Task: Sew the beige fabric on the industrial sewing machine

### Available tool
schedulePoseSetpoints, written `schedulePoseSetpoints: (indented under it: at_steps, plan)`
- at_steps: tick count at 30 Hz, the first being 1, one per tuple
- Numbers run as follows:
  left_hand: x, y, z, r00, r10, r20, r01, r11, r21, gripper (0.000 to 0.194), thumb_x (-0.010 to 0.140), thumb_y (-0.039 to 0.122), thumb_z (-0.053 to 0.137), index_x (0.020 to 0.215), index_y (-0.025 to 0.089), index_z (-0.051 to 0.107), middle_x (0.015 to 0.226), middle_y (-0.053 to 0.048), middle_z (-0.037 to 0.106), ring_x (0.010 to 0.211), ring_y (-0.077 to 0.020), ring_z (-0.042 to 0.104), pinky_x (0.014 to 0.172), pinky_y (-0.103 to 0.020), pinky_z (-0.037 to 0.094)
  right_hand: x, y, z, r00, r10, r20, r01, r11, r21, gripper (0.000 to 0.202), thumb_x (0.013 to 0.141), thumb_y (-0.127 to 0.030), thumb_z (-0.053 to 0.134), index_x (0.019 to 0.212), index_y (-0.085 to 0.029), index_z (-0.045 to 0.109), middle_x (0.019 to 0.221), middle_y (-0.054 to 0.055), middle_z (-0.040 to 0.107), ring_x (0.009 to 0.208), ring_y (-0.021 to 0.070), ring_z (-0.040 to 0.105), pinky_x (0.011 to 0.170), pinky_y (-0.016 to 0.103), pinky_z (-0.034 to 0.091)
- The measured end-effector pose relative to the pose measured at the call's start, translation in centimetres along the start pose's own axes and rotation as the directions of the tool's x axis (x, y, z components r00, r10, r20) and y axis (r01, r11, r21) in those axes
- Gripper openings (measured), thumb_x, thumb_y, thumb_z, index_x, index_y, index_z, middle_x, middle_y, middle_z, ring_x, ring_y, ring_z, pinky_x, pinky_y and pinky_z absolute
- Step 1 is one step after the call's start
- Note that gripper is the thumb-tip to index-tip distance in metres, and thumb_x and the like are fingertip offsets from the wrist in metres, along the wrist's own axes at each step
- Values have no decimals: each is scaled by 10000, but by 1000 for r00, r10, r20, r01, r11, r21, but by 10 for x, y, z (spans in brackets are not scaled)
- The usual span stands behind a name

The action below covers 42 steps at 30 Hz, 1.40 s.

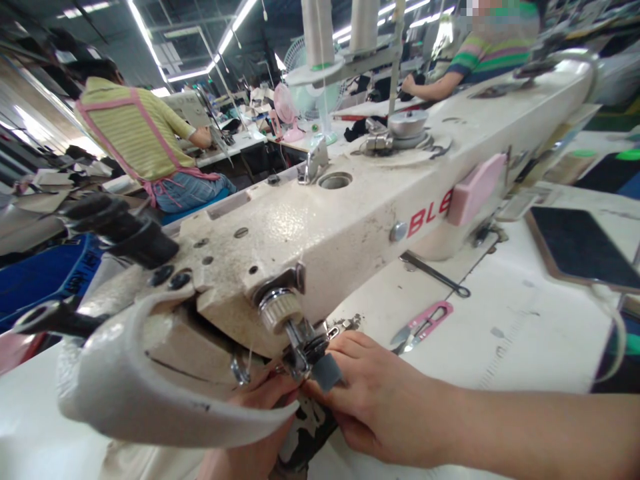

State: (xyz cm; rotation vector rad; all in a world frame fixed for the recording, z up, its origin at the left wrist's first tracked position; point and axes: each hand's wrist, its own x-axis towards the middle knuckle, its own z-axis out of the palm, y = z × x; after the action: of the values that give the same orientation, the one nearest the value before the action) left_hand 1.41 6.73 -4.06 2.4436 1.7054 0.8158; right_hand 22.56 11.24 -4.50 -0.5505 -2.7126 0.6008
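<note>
My right hand [383,393] lies beside the front end of the sewing machine [280,220], its fingers bent down at the dark cloth [313,433] with pale patches; whether that grip pinches the cloth or only presses it, I cannot tell. My left hand [270,392] is close by on the other side, partly covered by the white curved guard [160,417], and its fingertips are hidden, so I cannot tell that grip's state either. The cloth sits between and below my two hands. I judge the step to be guiding this piece at the stitching end; the needle itself is out of my sight. The next move, I think, calls for both hands to work together, the cloth lying flat and my fingertips well aware of the metal parts just above them. On the tabletop [525,333], pink-handled snips [435,320] lie near, just past my right hand, with a spanner [435,272] farther beyond them.
</note>
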Motion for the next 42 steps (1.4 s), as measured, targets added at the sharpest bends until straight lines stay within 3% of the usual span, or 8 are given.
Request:
schedulePoseSetpoints:
  at_steps: [5, 10, 16, 24, 30, 36, 40, 42]
  plan:
    - [-13, -10, 15, 999, 36, -26, -36, 999, 19, 209, 765, 106, 530, 843, 263, 643, 848, 28, 693, 760, -125, 674, 725, -194, 559, -3, 4, 2, 998, -17, -65, 21, 999, 50, 337, 786, -177, 528, 1121, -154, 556, 1040, 93, 562, 1003, 246, 470, 930, 404, 353]
    - [-17, -8, 20, 996, 67, -51, -57, 982, 177, 192, 793, 180, 557, 939, 280, 632, 942, -2, 679, 838, -161, 675, 747, -248, 562, -4, 5, 2, 994, 4, -108, 9, 992, 124, 314, 748, -118, 535, 1056, -157, 582, 1056, 82, 567, 1015, 232, 478, 932, 373, 372]
    - [-14, -3, 19, 990, 72, -117, -49, 980, 194, 145, 780, 159, 542, 864, 252, 615, 828, 9, 672, 728, -143, 667, 657, -208, 548, -4, 5, 0, 989, 24, -148, 4, 982, 188, 281, 736, -69, 533, 996, -152, 595, 1044, 64, 569, 990, 203, 486, 922, 338, 382]
    - [-17, -2, 17, 995, 97, 4, -97, 984, 152, 288, 781, 109, 499, 972, 277, 634, 973, -2, 677, 901, -149, 660, 779, -229, 544, -4, 6, 2, 985, 37, -168, 1, 974, 225, 303, 705, -40, 542, 980, -160, 577, 1047, 48, 564, 978, 195, 484, 887, 324, 390]
    - [-19, -5, 18, 979, 95, -178, -56, 976, 212, 121, 812, 183, 530, 904, 242, 581, 856, 8, 669, 772, -139, 659, 704, -215, 532, -2, 6, 1, 983, 45, -177, -6, 977, 215, 261, 701, -35, 527, 922, -167, 571, 1007, 48, 566, 929, 196, 485, 845, 327, 400]
    - [-10, 4, 14, 989, 86, -118, -57, 971, 232, 149, 777, 152, 505, 842, 264, 578, 781, 35, 663, 658, -130, 659, 589, -205, 529, -3, 6, 2, 984, 48, -171, -8, 974, 225, 288, 695, -38, 523, 948, -166, 573, 1025, 55, 567, 945, 205, 489, 855, 346, 400]
    - [-10, 7, 15, 995, 27, -93, -3, 967, 254, 182, 760, 145, 503, 861, 269, 590, 787, 27, 671, 670, -158, 668, 589, -247, 542, -3, 6, 3, 984, 51, -172, -9, 973, 232, 286, 692, -37, 524, 942, -164, 578, 1008, 50, 567, 935, 198, 490, 859, 341, 399]
    - [-10, 6, 16, 991, 55, -118, -23, 966, 259, 151, 781, 154, 495, 840, 256, 589, 778, 13, 674, 672, -158, 668, 605, -248, 542, -3, 6, 3, 984, 50, -170, -11, 974, 227, 300, 694, -39, 523, 958, -171, 578, 1012, 47, 565, 942, 196, 489, 864, 339, 396]
